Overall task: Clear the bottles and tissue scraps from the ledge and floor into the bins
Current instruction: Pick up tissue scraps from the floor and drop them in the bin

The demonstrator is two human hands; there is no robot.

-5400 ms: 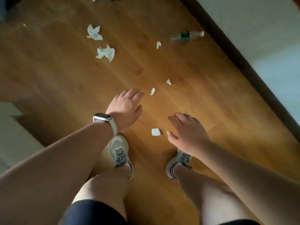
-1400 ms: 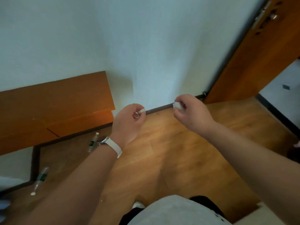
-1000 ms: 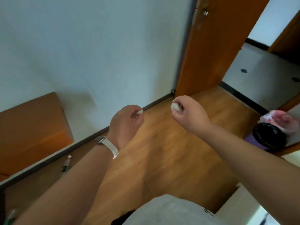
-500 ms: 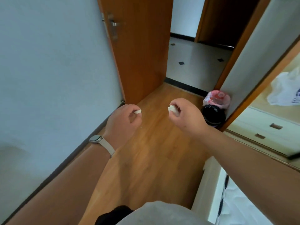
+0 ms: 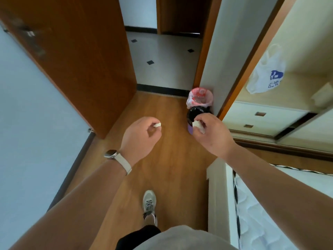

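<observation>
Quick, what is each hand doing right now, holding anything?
Left hand: closed, pinching a small white tissue scrap.
Right hand: closed, pinching a slightly larger crumpled white tissue scrap.

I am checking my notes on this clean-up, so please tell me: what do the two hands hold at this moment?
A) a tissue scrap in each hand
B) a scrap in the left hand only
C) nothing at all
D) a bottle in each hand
A: the left hand pinches a small tissue scrap and the right hand pinches a larger tissue scrap; no bottle is in view.
</observation>
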